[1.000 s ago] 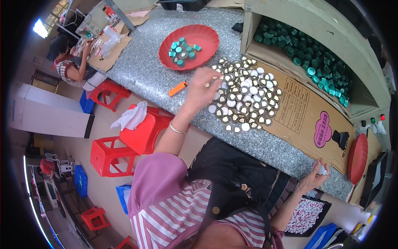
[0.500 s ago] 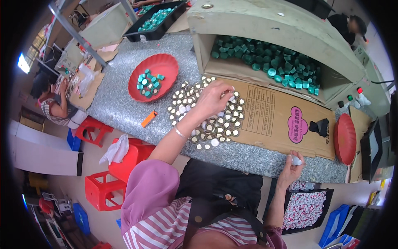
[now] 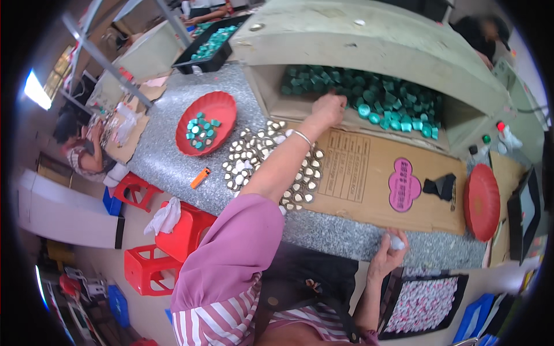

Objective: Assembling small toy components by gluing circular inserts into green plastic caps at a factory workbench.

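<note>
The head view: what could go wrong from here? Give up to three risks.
The left hand might knock green caps forward out of their pile.
The left forearm, crossing over loose round pieces, could scatter them.
The right hand might drop its small pale item near the edge of the counter.

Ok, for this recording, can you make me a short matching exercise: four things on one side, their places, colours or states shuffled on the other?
1. left hand
2. right hand
3. lighter
4. bowl

A. orange, lying on the counter
B. gripping a small pale thing
C. red, holding green pieces
D. at the shelf opening

Pairs: 1-D, 2-B, 3-A, 4-C
</note>
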